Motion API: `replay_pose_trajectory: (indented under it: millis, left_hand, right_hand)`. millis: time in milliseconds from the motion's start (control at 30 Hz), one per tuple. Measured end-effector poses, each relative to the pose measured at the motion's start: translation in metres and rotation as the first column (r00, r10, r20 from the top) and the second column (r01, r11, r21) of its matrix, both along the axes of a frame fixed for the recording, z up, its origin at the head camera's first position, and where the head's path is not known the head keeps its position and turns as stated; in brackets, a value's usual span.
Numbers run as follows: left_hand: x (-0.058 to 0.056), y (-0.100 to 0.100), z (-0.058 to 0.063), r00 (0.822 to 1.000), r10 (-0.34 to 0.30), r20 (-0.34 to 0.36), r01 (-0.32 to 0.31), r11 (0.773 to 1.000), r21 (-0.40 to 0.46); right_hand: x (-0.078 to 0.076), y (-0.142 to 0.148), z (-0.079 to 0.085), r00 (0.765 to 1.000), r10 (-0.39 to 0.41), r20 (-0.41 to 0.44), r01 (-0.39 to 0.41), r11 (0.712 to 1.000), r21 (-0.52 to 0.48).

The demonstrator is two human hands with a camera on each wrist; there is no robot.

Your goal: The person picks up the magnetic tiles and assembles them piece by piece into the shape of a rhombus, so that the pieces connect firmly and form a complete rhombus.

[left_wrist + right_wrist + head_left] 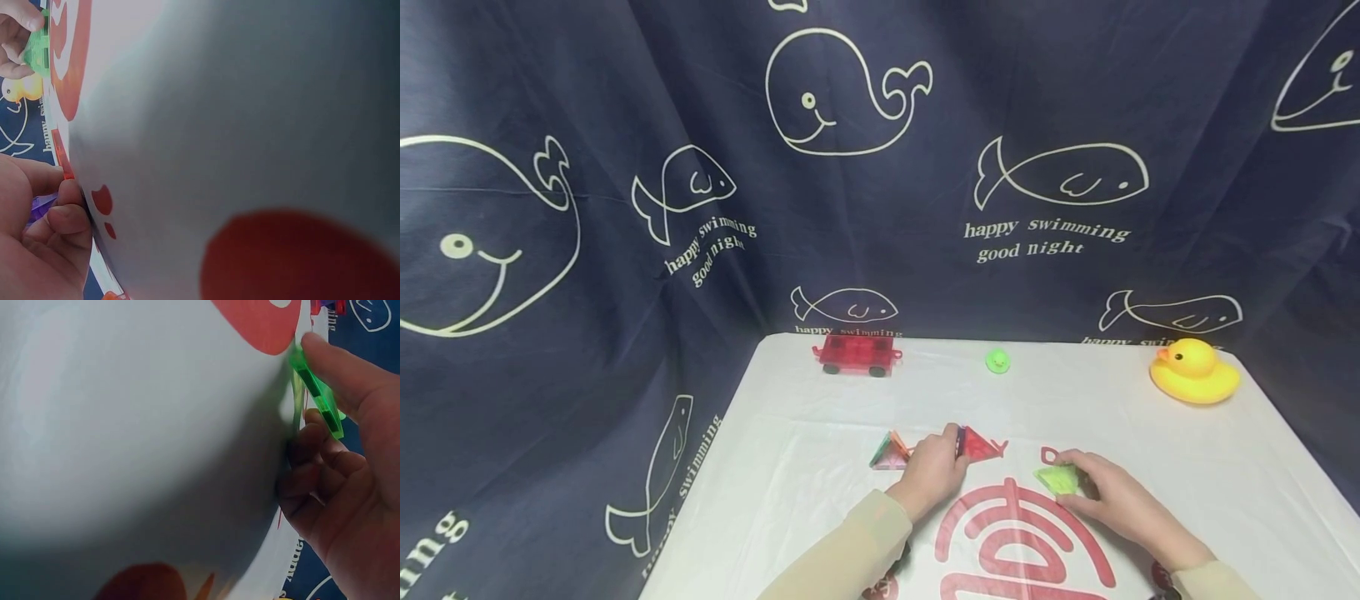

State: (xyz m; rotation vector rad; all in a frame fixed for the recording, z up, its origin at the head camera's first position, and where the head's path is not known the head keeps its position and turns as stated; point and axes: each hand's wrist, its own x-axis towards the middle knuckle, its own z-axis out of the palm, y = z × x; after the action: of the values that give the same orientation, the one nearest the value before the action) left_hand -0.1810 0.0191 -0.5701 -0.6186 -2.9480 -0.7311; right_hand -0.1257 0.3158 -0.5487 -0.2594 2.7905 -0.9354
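Observation:
My left hand is at the middle of the table with its fingers curled round a purple magnetic tile. A red triangular tile lies right at its fingertips. On its other side stands a small group of tilted tiles in green, orange and red, partly hidden by the hand. My right hand pinches a translucent green magnetic tile between thumb and fingers, tilted close over the table; dark magnets show along its edge.
Along the back of the white table stand a red wheeled car base, a small green toy and a yellow rubber duck. A dark blue curtain with whale and fish drawings hangs behind. Red patterns mark the tablecloth.

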Motion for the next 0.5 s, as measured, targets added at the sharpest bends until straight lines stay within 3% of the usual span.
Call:
replay_pose_trajectory:
  millis: [367,500]
  left_hand:
    - [-0.0017,0.0013,-0.0032,1.0,0.008,-0.003,-0.008,1.0,-0.012]
    - [-0.0024,0.0009,-0.0025,1.0,0.007,0.009,-0.007,1.0,-0.011]
  right_hand:
    - [-0.0026,-0.0063,-0.0079,0.988,-0.032,-0.15,0.037,0.999,0.028]
    - [-0.0057,-0.0092,-0.008,0.987,-0.049,-0.155,0.056,0.998,0.037]
